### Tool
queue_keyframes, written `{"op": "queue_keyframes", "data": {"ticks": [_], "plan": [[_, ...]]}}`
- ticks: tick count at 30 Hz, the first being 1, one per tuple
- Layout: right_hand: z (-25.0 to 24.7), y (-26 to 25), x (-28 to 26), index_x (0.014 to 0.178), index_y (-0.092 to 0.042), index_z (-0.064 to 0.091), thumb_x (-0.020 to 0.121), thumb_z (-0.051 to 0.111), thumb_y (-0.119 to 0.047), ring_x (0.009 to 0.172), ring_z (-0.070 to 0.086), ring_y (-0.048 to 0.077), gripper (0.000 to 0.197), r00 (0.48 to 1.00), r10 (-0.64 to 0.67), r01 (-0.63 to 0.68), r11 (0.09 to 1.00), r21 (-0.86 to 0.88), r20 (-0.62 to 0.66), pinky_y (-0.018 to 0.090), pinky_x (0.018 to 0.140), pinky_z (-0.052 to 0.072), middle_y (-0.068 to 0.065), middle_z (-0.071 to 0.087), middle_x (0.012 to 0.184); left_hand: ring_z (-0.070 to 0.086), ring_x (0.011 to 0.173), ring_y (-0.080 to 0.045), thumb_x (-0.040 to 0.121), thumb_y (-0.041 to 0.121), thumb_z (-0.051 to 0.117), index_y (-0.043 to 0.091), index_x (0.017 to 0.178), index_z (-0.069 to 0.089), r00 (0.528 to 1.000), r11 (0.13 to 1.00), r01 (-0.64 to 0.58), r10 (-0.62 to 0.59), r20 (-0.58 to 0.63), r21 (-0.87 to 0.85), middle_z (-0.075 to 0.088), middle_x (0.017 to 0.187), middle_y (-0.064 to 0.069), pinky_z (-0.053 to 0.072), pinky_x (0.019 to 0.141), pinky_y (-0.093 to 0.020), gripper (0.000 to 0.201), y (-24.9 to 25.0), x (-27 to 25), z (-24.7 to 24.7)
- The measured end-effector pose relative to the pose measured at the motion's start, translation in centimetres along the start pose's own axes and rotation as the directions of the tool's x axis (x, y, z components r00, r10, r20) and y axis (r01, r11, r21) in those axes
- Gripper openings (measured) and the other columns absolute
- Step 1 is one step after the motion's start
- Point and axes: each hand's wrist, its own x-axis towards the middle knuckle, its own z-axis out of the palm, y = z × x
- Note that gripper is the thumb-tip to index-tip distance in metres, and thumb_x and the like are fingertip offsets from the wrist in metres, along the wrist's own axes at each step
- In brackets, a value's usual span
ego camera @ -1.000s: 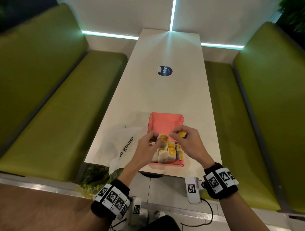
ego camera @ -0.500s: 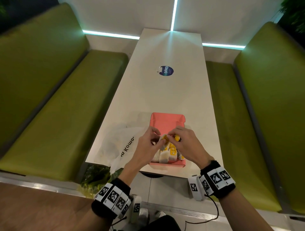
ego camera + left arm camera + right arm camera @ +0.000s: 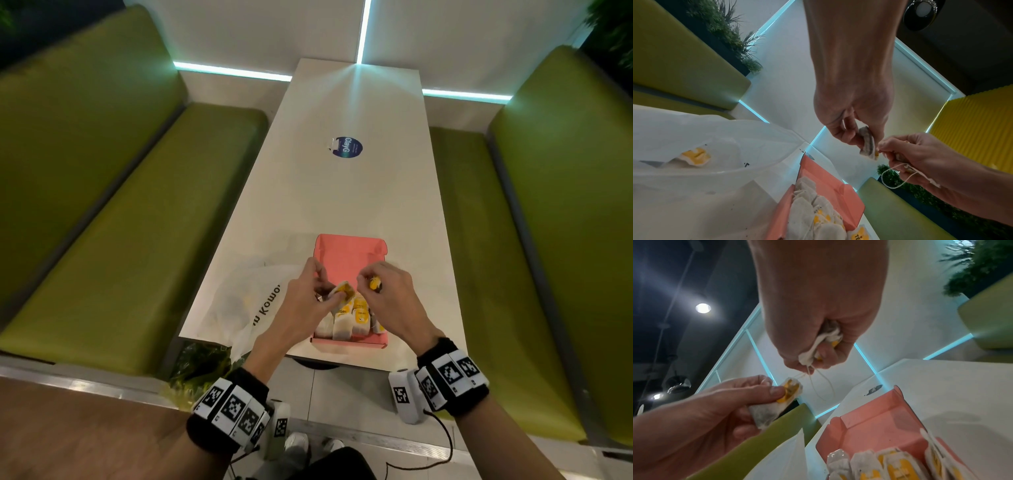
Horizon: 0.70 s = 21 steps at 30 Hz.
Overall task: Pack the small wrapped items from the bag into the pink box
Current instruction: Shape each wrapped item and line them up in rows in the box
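Note:
The open pink box (image 3: 349,255) sits at the near end of the white table (image 3: 342,192), with several white tea bags with yellow tags (image 3: 356,317) standing in its near half. My left hand (image 3: 313,298) pinches one tea bag (image 3: 342,290) above the box, also seen as the tea bag (image 3: 777,402). My right hand (image 3: 387,294) grips a second, crumpled tea bag (image 3: 824,342) whose loose string (image 3: 824,386) hangs down in a loop. Both hands hover close together over the box. The translucent white bag (image 3: 246,301) lies left of the box, with one tea bag (image 3: 694,156) inside.
Green benches (image 3: 130,222) run along both sides of the table. A round blue sticker (image 3: 346,148) lies mid-table. The box's lid flap (image 3: 351,241) lies open toward the far side. A dark green bag (image 3: 202,363) sits below the table's near left corner.
Both hands have shifted slightly away from me over the box, still holding their tea bags. The left hand's tea bag has tilted.

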Motion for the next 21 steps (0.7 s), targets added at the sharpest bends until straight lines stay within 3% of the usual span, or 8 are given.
{"op": "queue_keyframes", "data": {"ticks": [3,5,7,11,14,16,18,21], "plan": [[-0.1,-0.1,0.1,0.08,-0.014,0.065,0.093,0.062,-0.011,0.067,0.057,0.002,0.013,0.99,0.142,-0.139,0.985,0.105,-0.015,0.007,0.059,0.041,-0.01,0.062,0.074,0.062,0.069,-0.025,0.086,0.018,0.077,0.027,0.085,0.041,0.999,0.999,-0.029,0.028,0.035,0.028,0.065,0.077,-0.011,0.049,0.059,-0.023,0.037,-0.3,0.0,-0.3],[0.0,0.0,0.0,0.081,-0.013,0.068,0.093,0.062,-0.013,0.062,0.057,0.001,0.014,0.973,0.231,-0.229,0.966,0.119,-0.006,0.005,0.058,0.04,-0.009,0.064,0.073,0.061,0.074,-0.029,0.087,0.014,0.075,0.029,0.083,0.045,0.996,0.998,-0.06,0.059,0.06,0.028,0.06,0.076,-0.001,0.048,0.06,-0.025,0.034,-0.7,-0.1,-0.4],[0.2,0.1,-0.1,0.081,-0.014,0.069,0.093,0.063,-0.014,0.063,0.057,0.001,0.013,0.956,0.291,-0.293,0.949,0.119,0.036,0.005,0.058,0.04,-0.009,0.065,0.076,0.06,0.074,-0.026,0.09,0.013,0.071,0.027,0.084,0.048,0.994,0.996,-0.081,0.079,0.069,0.038,0.058,0.077,0.007,0.048,0.062,-0.029,0.027,-0.9,-0.1,-0.4],[0.7,0.3,-0.6,0.079,-0.012,0.071,0.091,0.065,-0.017,0.057,0.055,0.006,0.015,0.901,0.372,-0.409,0.899,0.155,0.221,0.016,0.055,0.042,-0.006,0.065,0.07,0.057,0.072,-0.01,0.096,0.012,0.063,0.022,0.088,0.053,0.994,0.995,-0.101,0.1,0.041,0.023,0.059,0.081,0.012,0.042,0.063,-0.017,0.016,-0.7,-0.3,-0.1],[0.8,0.1,-1.1,0.081,-0.011,0.072,0.091,0.064,-0.018,0.046,0.05,0.006,0.014,0.839,0.385,-0.484,0.851,0.202,0.385,0.019,0.048,0.041,-0.004,0.06,0.062,0.059,0.074,-0.01,0.096,0.008,0.061,0.024,0.088,0.053,0.996,0.996,-0.086,0.086,0.016,-0.02,0.06,0.083,0.014,0.042,0.065,-0.017,0.02,-0.8,-0.3,0.2],[1.0,0.4,-1.3,0.084,-0.011,0.072,0.091,0.064,-0.018,0.049,0.052,0.006,0.013,0.857,0.378,-0.459,0.869,0.186,0.349,0.021,0.051,0.043,-0.002,0.063,0.066,0.062,0.075,-0.018,0.096,0.007,0.061,0.022,0.09,0.054,0.998,0.995,-0.066,0.066,-0.007,-0.069,0.062,0.086,0.004,0.045,0.065,-0.02,0.018,-0.9,-0.3,0.3],[1.1,0.7,-1.6,0.082,-0.015,0.072,0.091,0.065,-0.018,0.057,0.055,0.003,0.012,0.91,0.355,-0.396,0.898,0.193,0.216,0.02,0.059,0.044,-0.004,0.067,0.073,0.063,0.075,-0.022,0.096,0.007,0.061,0.019,0.092,0.053,0.998,0.993,-0.054,0.051,-0.027,-0.101,0.062,0.087,-0.003,0.044,0.062,-0.019,0.015,-0.9,-0.2,0.2],[1.2,0.3,-2.4,0.086,-0.019,0.073,0.09,0.069,-0.016,0.065,0.056,0.001,0.007,0.953,0.302,-0.296,0.901,0.318,0.031,0.013,0.059,0.043,-0.009,0.069,0.078,0.06,0.073,-0.018,0.095,0.006,0.062,0.015,0.09,0.052,0.998,0.992,-0.041,0.035,-0.054,-0.118,0.059,0.083,0.0,0.042,0.059,-0.017,0.015,-1.2,-0.2,0.2]]}}
